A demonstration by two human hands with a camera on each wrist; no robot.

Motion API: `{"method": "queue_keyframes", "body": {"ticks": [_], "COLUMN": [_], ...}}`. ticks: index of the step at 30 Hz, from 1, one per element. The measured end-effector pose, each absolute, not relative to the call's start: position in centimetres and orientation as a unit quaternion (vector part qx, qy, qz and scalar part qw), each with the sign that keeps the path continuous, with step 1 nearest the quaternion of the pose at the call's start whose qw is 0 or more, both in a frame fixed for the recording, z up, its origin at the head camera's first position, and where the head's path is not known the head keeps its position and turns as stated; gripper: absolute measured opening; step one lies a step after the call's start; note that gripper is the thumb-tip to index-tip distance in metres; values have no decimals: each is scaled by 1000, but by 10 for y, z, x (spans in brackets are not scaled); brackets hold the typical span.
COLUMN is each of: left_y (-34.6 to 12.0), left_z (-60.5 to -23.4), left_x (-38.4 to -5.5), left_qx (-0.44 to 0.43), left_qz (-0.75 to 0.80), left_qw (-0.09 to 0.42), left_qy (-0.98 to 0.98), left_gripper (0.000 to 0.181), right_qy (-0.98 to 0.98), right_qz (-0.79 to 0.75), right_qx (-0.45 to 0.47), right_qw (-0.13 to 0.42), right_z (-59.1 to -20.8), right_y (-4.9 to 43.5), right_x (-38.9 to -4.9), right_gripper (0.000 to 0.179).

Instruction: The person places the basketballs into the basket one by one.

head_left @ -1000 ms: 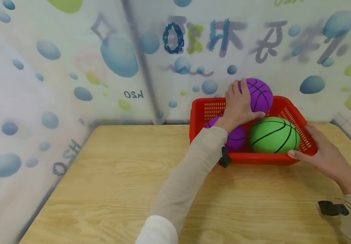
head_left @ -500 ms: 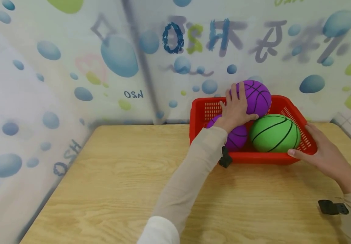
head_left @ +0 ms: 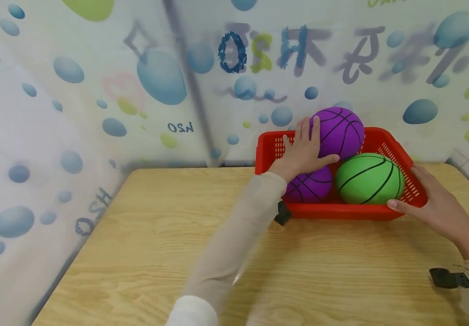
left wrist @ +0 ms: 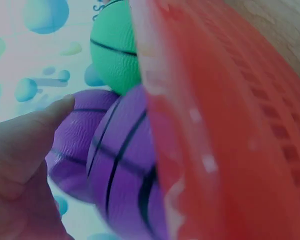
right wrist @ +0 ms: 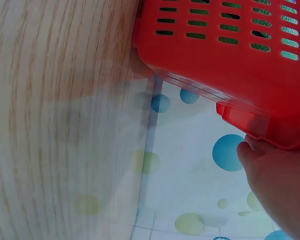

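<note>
A wooden table (head_left: pixel 202 253) stands against a white curtain (head_left: pixel 96 90) printed with blue and green bubbles, and at the table's far right edge we see a red plastic basket (head_left: pixel 336 211) with slotted walls. Three small basketballs sit in it: a green ball (head_left: pixel 368 177) at the right, a purple ball (head_left: pixel 312 184) low at the left, and a second purple ball (head_left: pixel 340 131) stacked above them against the back wall. Our left hand (head_left: pixel 304 151) lies with straight, spread fingers on the left flank of this upper purple ball; a second ago the ball was held higher and the hand covered more of it, so the ball has sunk onto the other two and the hand has slid back toward the wrist. We judge the ball now rests in the basket. Our right hand (head_left: pixel 432 206) stays at the basket's right corner, fingers loosely wrapped round the rim.
</note>
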State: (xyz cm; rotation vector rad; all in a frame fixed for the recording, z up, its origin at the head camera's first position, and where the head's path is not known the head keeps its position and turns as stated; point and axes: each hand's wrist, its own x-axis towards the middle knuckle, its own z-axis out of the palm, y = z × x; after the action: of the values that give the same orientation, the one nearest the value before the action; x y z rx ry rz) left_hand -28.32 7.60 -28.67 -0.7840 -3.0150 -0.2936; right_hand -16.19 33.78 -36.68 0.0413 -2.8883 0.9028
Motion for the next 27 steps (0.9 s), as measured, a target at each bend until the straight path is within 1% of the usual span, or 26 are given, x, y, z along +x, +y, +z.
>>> {"method": "queue_keyframes", "body": {"ticks": [3, 7, 13, 16, 23, 27], "left_y": [53, 10, -60, -87, -125, -137], "left_z": [-284, -288, -311, -323, -345, -352], "left_x": [-279, -271, -259, -251, -230, -220], "left_qx": [-265, -296, -336, -346, -371, -369], "left_qz": [-91, -93, -71, -56, -25, -27], "left_qw": [11, 40, 92, 109, 156, 163], "left_qy": [-960, -950, -935, -930, -915, -915], "left_gripper": [99, 96, 86, 85, 92, 94], "right_qy": [-952, -953, -952, -953, -954, -955], "right_qz": [300, 296, 297, 295, 292, 288], "right_qx": [14, 16, 22, 22, 19, 14], "right_qw": [58, 62, 62, 62, 61, 62], "right_z": [-366, -365, -363, -363, -367, -370], "right_y": [337, 337, 335, 334, 335, 337], "right_x": [-162, -163, -166, -166, -166, -165], "right_gripper": [101, 101, 100, 100, 101, 101]}}
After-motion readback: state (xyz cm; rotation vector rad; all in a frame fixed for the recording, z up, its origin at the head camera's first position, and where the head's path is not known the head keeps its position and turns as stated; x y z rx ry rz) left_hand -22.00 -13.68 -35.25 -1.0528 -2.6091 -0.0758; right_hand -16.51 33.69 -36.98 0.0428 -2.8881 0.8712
